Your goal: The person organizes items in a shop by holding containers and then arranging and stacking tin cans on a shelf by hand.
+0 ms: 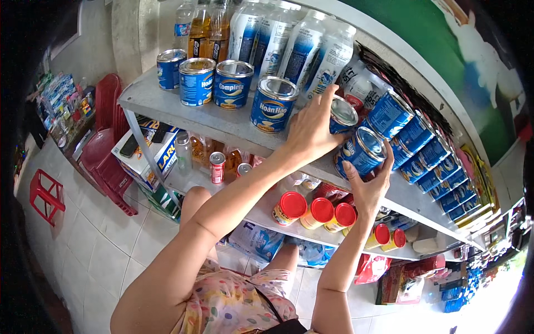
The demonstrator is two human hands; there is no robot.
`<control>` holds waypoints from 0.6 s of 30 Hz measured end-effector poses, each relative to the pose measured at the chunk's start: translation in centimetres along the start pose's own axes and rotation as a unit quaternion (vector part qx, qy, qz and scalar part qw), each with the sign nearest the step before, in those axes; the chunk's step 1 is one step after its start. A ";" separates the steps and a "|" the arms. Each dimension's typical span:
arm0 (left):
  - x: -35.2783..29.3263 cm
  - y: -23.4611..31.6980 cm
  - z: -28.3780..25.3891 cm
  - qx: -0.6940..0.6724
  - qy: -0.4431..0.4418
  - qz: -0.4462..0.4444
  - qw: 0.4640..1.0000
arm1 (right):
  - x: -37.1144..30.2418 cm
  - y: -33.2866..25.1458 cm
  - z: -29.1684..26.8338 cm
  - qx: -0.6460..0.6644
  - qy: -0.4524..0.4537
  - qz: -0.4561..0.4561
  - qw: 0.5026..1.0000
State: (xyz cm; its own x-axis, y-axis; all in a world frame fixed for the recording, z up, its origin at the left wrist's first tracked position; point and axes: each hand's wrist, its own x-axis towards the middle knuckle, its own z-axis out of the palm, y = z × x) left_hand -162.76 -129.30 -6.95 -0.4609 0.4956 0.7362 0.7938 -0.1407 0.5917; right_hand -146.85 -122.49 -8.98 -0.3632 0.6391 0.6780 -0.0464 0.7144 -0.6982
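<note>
Nearest is the person's dotted clothing (228, 298), with both bare forearms reaching up past it toward the upper shelf (167, 104). The right hand (371, 186) has its grip closed around a blue can (359, 155) at the shelf's front edge, thumb on the near left side and fingers on the right. This can's long axis runs up and to the right in view, as it does in the cans beyond, so whether it is truly tilted cannot be told.

Just past it, on its left, stands a second can (344, 113), partly hidden by the first. The left hand (311, 129) is the nearer one to it, laid along its left side with fingers stretched forward; whether that grip pinches the can or only touches it cannot be told. The two cans thus sit between the hands, one slightly nearer the person.

Left of the left hand, apart from it, stands a single can (272, 109), then three more (232, 88) along the shelf. Right of the right hand, stacked blue cans (390, 115) run in rows away along the shelf. Behind the standing cans rise white-and-blue bottles (303, 49) and amber bottles (200, 36).
</note>
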 end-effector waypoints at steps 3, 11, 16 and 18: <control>-1.5 0.2 -1.8 -0.035 0.078 0.080 0.993 | 0.0 -0.2 0.3 0.022 -0.008 0.002 1.000; -5.0 -0.1 -13.0 -0.141 0.170 0.100 0.970 | -0.5 0.3 -0.3 -0.005 -0.001 0.026 1.000; -5.6 -4.4 -21.5 -0.027 0.282 0.017 0.959 | -0.4 -0.5 0.2 -0.002 0.002 0.000 1.000; -5.3 -6.8 -23.8 -0.006 0.308 -0.019 0.951 | -0.3 -0.2 -0.1 -0.014 0.003 -0.005 1.000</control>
State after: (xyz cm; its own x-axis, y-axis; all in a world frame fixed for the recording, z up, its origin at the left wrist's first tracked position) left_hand -175.17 -151.39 -6.99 -0.6373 -0.0952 0.7647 0.7689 -0.1438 0.6230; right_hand -146.66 -122.77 -9.05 -0.3571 0.6331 0.6868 -0.0237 0.7289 -0.6842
